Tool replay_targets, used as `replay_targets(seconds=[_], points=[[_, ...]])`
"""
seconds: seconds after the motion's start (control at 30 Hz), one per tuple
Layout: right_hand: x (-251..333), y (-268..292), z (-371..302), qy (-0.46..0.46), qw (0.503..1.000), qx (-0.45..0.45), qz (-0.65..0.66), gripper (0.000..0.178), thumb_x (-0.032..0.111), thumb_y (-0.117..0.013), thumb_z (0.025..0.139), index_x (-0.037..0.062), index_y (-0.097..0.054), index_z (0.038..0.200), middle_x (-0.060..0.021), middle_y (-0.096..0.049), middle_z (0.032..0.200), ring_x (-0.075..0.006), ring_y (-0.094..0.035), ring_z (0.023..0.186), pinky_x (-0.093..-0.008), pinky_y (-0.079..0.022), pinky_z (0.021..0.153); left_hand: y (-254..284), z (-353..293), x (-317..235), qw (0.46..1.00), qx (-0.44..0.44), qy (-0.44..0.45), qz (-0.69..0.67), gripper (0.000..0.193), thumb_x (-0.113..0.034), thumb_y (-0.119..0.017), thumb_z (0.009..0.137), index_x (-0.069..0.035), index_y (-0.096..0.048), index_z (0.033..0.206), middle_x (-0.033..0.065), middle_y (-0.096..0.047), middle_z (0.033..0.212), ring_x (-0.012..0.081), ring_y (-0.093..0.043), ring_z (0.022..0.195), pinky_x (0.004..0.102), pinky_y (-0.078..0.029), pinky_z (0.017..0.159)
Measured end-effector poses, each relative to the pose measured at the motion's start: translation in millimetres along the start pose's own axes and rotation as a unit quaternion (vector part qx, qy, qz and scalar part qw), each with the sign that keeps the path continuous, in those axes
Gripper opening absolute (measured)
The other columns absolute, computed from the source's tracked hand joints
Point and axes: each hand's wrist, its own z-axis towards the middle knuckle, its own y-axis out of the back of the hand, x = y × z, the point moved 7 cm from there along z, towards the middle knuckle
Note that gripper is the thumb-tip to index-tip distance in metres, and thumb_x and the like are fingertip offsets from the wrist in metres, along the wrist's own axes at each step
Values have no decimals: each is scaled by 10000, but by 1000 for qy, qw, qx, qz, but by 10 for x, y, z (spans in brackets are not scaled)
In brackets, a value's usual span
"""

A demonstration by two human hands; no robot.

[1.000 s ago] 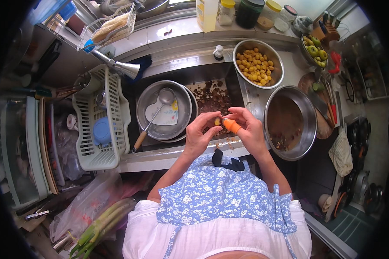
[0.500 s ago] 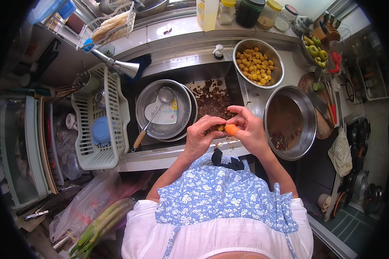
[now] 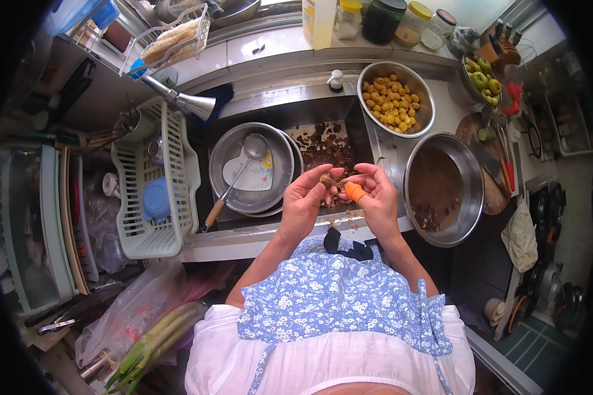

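Above the sink's front edge, my left hand (image 3: pixel 302 199) is closed on a brown-skinned chestnut (image 3: pixel 327 179), pinched between thumb and fingertips. Close beside it, my right hand (image 3: pixel 377 197) has its fingers bent toward its thumb, which wears an orange thumb cover (image 3: pixel 356 191). Whatever lies between those right fingertips is too small to make out. Below and beyond both hands, brown shell pieces (image 3: pixel 329 143) lie scattered in the sink. A steel bowl (image 3: pixel 430 118) of peeled yellow chestnuts (image 3: pixel 390 104) stands behind at the right. Nearer, a steel basin (image 3: pixel 476 217) holds brownish water with several dark chestnuts.
Left in the sink, a steel pan (image 3: pixel 216 148) holds a ladle (image 3: pixel 254 148) and a heart-shaped plate (image 3: pixel 240 172). A white dish rack (image 3: pixel 190 164) stands further left. At the right are a cutting board (image 3: pixel 468 128), a knife and a bowl of green fruit (image 3: pixel 484 82).
My hands have drawn slightly apart. The left now lifts the chestnut away from the right thumb, where both hands were together on it before.
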Motion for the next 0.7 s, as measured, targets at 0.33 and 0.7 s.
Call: replay_targets(seconds=[0.33, 0.7], points=[[194, 4, -6, 11, 986, 47, -160, 340, 78, -658, 871, -20, -546, 1177, -120, -688, 990, -142, -659, 930, -260, -534, 783, -130, -24, -144, 968, -2, -45, 248, 331, -3, -525, 914, 9, -572, 1241, 92, -578, 1138, 136, -593, 1012, 253, -475, 898], [221, -56, -34, -13, 985, 71, -155, 390, -43, -590, 847, -46, -489, 1223, -133, -683, 942, -141, -665, 848, -262, -554, 735, -277, -97, -280, 849, 22, -185, 494, 331, 52, -659, 764, -11, -642, 1088, 139, -646, 1006, 272, -627, 908, 326, -518, 740]])
